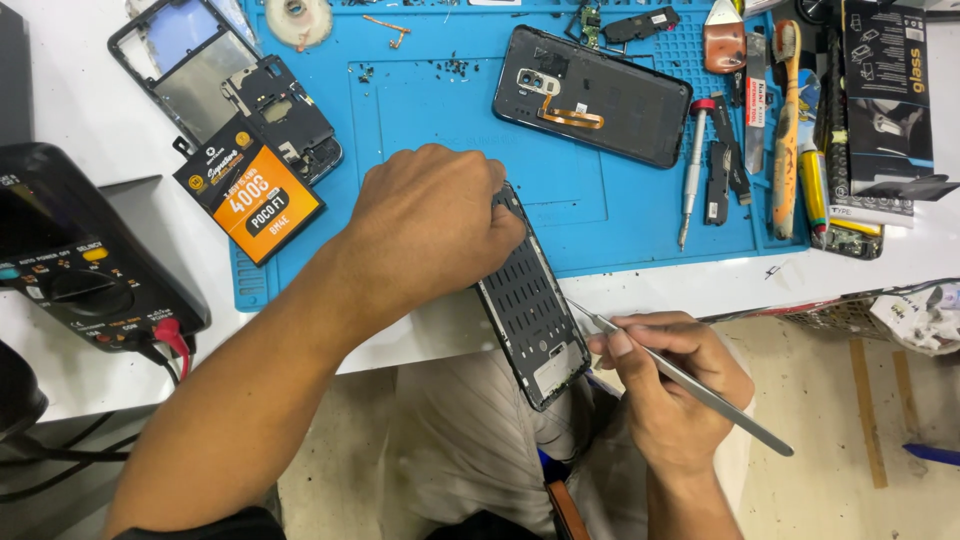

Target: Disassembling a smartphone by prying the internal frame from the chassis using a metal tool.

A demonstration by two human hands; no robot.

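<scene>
My left hand (425,232) grips the top of a black phone frame (530,305) that tilts off the front edge of the blue work mat (420,110). My right hand (665,385) holds metal tweezers (690,380), whose tip touches the frame's right edge. The frame's lower end hangs over my lap. A black phone back cover (592,95) with a camera cutout and an orange flex cable lies on the mat beyond my left hand.
An orange and black battery (250,190) and another opened phone frame (225,85) lie at the left. A black multimeter (85,270) stands at the far left. A screwdriver (692,170), small parts, a toothbrush (787,125) and black boxes (885,95) sit at the right.
</scene>
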